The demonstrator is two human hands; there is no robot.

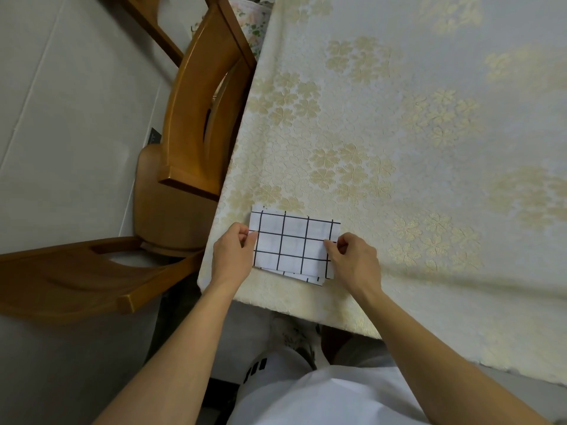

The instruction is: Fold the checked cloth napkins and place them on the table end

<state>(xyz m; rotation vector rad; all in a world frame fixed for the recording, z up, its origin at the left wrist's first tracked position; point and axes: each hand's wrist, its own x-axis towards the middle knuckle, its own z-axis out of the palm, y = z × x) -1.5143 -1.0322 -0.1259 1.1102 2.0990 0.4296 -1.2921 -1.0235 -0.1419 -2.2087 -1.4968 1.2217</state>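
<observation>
White napkin (293,245) with black checks; cream tablecloth (414,133) with golden clover motifs.

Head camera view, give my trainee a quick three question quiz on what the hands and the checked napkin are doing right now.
1. True or false: the folded checked napkin lies on the chair.
2. Which hands pinch the napkin? A) left only B) right only C) both
3. Fill in: the napkin sits near the table's ____ corner, close to the person.

Key:
1. False; it lies on the tablecloth.
2. C; the left hand pinches its left edge, the right hand its right edge.
3. Left.
</observation>
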